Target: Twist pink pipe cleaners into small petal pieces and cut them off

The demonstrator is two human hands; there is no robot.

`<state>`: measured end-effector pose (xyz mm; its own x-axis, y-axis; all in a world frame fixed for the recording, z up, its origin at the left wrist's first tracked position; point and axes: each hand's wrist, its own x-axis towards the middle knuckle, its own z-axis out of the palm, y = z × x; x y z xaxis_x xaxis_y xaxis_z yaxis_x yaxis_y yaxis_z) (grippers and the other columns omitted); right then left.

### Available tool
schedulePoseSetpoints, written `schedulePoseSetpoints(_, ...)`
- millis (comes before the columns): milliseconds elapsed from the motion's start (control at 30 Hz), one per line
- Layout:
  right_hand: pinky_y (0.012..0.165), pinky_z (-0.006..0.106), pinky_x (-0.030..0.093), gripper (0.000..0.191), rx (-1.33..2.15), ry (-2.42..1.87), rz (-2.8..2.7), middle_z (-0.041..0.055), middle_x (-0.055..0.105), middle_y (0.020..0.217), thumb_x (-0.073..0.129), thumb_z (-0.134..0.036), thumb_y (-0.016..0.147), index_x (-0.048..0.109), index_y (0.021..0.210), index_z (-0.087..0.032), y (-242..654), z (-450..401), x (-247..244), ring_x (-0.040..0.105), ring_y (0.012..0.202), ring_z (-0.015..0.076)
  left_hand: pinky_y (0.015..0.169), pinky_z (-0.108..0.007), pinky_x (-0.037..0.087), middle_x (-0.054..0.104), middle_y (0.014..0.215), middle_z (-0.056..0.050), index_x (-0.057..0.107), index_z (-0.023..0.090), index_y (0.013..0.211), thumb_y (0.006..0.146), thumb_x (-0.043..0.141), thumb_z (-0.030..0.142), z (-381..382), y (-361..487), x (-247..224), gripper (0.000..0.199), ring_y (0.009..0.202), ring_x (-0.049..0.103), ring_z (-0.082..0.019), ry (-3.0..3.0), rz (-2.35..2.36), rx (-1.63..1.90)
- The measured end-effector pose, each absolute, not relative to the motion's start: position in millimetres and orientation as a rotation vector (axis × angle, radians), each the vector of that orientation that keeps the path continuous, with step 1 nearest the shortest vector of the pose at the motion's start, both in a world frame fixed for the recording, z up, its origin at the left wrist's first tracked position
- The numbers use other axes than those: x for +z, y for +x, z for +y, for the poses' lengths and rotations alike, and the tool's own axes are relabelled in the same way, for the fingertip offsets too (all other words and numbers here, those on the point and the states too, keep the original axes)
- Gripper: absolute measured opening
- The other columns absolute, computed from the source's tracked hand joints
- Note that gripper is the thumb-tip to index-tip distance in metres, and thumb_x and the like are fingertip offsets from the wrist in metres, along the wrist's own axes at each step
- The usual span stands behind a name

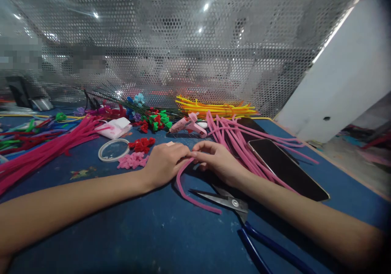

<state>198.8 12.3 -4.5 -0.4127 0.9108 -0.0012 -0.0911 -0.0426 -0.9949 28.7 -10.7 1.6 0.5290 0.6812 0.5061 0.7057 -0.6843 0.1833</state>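
A pink pipe cleaner [195, 203] hangs in a curve from between my two hands, its free end lying on the blue tabletop. My left hand [166, 160] is closed on it, fingers bent, with the fingertips mostly hidden from me. Thumb and forefinger of my right hand [215, 160] pinch the same pipe cleaner close by. Blue-handled scissors [235, 204] lie with blades apart just below my right hand. Left of my left hand are a bunched pink pipe-cleaner piece [132, 160] and a red one [142, 144].
A roll of tape [113, 150], a pink glue gun [190, 125] and a phone [287, 168] lie around my hands. Loose pink pipe cleaners [235, 139] run beside the phone. Yellow ones [216, 107] sit by the perforated metal panel [171, 33]. Magenta strands [58, 145] spread at left.
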Motion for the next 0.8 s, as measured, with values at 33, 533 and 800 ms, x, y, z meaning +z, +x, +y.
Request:
schedulePoseSetpoints(33, 0.046, 0.017, 0.039, 0.028, 1.625, -0.937, -1.394, -0.0037, 0.055, 0.065, 0.076, -0.029, 0.055, 0.057, 0.072, -0.016, 199, 12, -4, 0.053, 0.056, 0.0071, 0.066, -0.027, 0.038, 0.067, 0.082, -0.004, 0.062, 0.017, 0.083, 0.087, 0.043, 0.036, -11, 28, 2, 0.027, 0.074, 0.057, -0.017, -2.715, -1.226, -0.862)
schedulePoseSetpoints(533, 0.062, 0.026, 0.049, 0.027, 1.211, -0.87, -1.749, 0.0007, 0.063, 0.071, 0.073, -0.032, 0.061, 0.057, 0.076, -0.016, 200, 9, -6, 0.061, 0.066, 0.0124, 0.053, -0.02, 0.038, 0.06, 0.057, 0.001, 0.059, 0.012, 0.065, 0.071, 0.061, 0.027, 11, 28, 4, 0.016, 0.053, 0.053, -0.008, -3.26, -1.938, -1.728)
schedulePoseSetpoints(800, 0.052, 0.021, 0.046, 0.018, 1.198, -0.868, -1.757, 0.0005, 0.063, 0.071, 0.064, -0.029, 0.07, 0.054, 0.078, -0.017, 199, 10, -6, 0.06, 0.062, 0.0102, 0.049, -0.019, 0.033, 0.056, 0.059, 0.002, 0.055, 0.013, 0.07, 0.074, 0.058, 0.031, 15, 27, 3, 0.019, 0.052, 0.049, -0.007, -3.241, -1.957, -1.769)
